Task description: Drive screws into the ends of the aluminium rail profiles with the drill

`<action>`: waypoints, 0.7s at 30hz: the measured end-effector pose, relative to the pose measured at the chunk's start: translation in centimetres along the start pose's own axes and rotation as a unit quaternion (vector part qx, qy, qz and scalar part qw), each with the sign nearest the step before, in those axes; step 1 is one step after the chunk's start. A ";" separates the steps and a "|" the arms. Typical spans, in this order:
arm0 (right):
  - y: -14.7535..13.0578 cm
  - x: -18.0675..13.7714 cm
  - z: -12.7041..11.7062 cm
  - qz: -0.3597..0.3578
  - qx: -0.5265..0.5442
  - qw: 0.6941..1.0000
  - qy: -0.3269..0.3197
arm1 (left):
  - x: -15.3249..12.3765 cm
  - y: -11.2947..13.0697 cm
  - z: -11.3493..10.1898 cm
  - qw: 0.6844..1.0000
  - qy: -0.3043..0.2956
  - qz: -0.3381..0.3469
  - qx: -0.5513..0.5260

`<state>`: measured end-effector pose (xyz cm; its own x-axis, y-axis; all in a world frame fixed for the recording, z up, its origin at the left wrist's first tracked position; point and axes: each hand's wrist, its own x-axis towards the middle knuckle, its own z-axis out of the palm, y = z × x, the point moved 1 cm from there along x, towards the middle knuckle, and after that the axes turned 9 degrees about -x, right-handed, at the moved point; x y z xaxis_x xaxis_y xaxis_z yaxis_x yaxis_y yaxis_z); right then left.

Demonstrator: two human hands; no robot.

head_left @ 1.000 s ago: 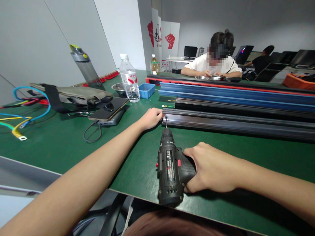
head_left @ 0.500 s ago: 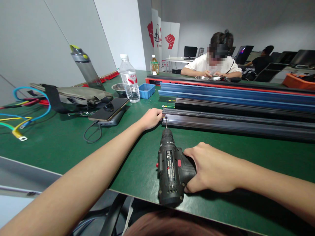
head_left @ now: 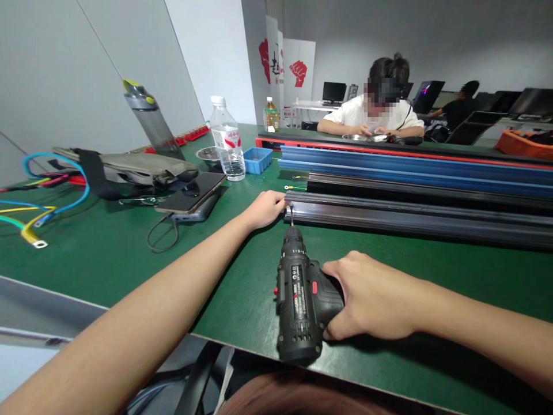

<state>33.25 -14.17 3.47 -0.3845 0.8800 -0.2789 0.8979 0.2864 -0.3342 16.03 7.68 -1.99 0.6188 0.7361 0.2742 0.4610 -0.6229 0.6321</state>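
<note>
My right hand [head_left: 378, 297] is wrapped round the grip of a black cordless drill [head_left: 299, 305], which lies sideways and points away from me. Its thin bit meets the near side of a dark metal profile [head_left: 389, 222], close to the left end, where a small screw head seems to sit. At that same end my left hand [head_left: 266, 208] is closed on the profile, its fingertips partly hidden behind it. A green-and-yellow wire with a ring terminal [head_left: 294, 188] pokes out just beyond.
Behind lie another black profile [head_left: 345, 187], a blue profile [head_left: 389, 166] and a red-edged bar [head_left: 311, 144]. To the left are a water bottle [head_left: 228, 141], blue tray [head_left: 258, 160], phone [head_left: 194, 192], grey bag [head_left: 138, 167] and cables [head_left: 86, 178]. A person [head_left: 371, 118] sits opposite.
</note>
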 end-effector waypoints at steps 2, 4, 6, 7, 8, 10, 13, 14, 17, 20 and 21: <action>0.0 0.0 0.0 0.003 -0.001 1.000 0.000 | 0.0 0.0 0.0 1.000 0.000 0.002 0.002; -0.1 0.0 0.0 0.006 0.000 1.000 -0.002 | 0.0 0.1 0.0 1.000 0.001 0.002 0.002; -0.1 0.0 0.0 0.006 0.002 1.000 -0.007 | 0.0 0.0 0.0 1.000 0.001 -0.001 0.003; -0.1 0.0 0.0 0.006 0.004 1.000 -0.008 | 0.0 0.0 0.0 1.000 0.001 -0.003 0.004; -0.1 0.0 -0.1 0.006 0.005 1.000 -0.007 | 0.0 0.0 0.0 1.000 0.001 -0.006 0.005; -0.1 0.0 0.0 0.006 0.004 1.000 -0.005 | 0.0 0.0 0.1 1.000 0.000 -0.009 0.005; -0.1 -0.1 0.0 0.006 0.003 1.000 -0.001 | 0.0 0.0 0.1 1.000 0.000 -0.011 0.005; -0.1 -0.1 0.0 0.005 0.003 1.000 0.000 | 0.0 0.0 0.0 1.000 0.000 -0.012 0.005; 0.0 -0.1 0.1 0.003 0.007 1.000 -0.001 | 0.0 0.0 0.0 1.000 0.001 -0.011 0.004; -0.1 0.0 0.1 0.004 0.007 1.000 -0.001 | 0.0 0.0 0.0 1.000 0.002 -0.005 -0.001; -0.1 0.0 0.1 0.004 0.005 1.000 0.000 | 0.0 0.0 0.0 1.000 0.003 -0.003 -0.001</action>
<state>33.19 -14.25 3.44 -0.3773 0.8822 -0.2818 0.8990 0.2757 -0.3403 16.04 7.64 -1.99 0.6118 0.7414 0.2756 0.4629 -0.6181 0.6353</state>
